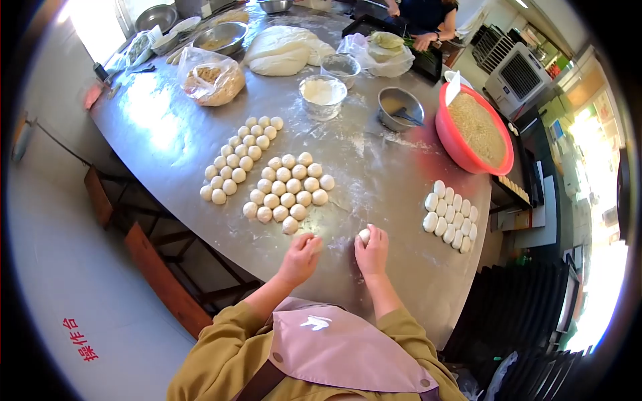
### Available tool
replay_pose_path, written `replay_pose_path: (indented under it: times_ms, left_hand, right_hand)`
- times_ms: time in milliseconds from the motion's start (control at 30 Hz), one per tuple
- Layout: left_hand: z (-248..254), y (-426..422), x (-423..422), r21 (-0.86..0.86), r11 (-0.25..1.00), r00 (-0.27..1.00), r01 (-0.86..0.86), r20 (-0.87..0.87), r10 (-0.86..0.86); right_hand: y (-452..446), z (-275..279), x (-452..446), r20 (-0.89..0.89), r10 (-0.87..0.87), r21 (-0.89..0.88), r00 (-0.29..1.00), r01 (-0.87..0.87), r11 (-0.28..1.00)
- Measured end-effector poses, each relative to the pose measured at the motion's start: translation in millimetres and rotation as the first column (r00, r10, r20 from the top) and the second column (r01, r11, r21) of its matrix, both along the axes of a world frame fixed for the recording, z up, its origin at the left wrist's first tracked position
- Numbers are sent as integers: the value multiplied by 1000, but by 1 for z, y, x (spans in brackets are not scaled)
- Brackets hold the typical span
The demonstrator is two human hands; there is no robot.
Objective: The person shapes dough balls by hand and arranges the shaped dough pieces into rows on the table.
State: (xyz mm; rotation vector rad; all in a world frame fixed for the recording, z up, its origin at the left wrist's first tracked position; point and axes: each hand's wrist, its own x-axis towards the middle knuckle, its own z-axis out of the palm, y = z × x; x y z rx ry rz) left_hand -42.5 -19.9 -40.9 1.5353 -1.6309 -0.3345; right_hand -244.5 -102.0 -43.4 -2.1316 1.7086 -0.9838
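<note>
My right hand [373,252] is closed around a small white dough ball [364,235], just above the metal table. My left hand [299,258] is curled shut a short way to its left; what its fingers hold, if anything, is hidden. Beyond the left hand sit two groups of round dough balls: a nearer cluster [287,187] and a farther, longer one [242,155]. To the right of my right hand, several oval dough pieces [451,215] lie in close rows.
A red basin [447,134] of crumbly filling stands at the right edge. Behind are a metal bowl [400,110], a flour tub [322,97], a bagged filling [211,79] and a large dough mass [284,50]. Another person [428,17] works at the far side.
</note>
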Motion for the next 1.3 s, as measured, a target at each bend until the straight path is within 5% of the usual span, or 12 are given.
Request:
replay_pose_path:
  times_ms: [67,200,333,533,667,767,900,1033,1167,1300]
  left_hand:
    - [-3,-8,-22,155,988,995,20,90,-35]
    - [-17,-17,-30,212,977,991,16,125,-43]
    - [7,-43,-34,171,985,991,6,-132,17]
    - [15,-154,-56,-22,999,992,43,-114,-46]
    - [-29,-196,-62,246,966,977,81,174,-126]
    - [-15,-201,-62,359,929,958,91,222,-180]
    - [-25,-223,-70,32,997,991,-67,118,63]
    - [-39,-231,-86,87,988,976,-128,189,110]
    - [-51,-233,-79,15,999,987,-30,159,27]
    - [-53,-209,-80,18,993,981,118,156,-119]
  right_hand:
    - [9,-23,-23,-130,-1,45,991,7,999]
    - [13,-8,-29,21,6,159,1000,-10,987]
    - [-5,3,-30,104,-50,135,993,36,990]
    - [-68,19,-4,53,-56,139,997,48,989]
    - [-103,-23,0,-171,41,119,984,-21,993]
    - [-122,-27,-6,-71,61,169,996,-48,984]
    - [-167,-9,1,37,-18,66,999,15,998]
    - [-218,-30,10,-32,135,34,990,-134,990]
    - [-245,-31,15,-48,290,144,956,-281,949]
    - [-231,-31,13,-9,226,181,974,-221,958]
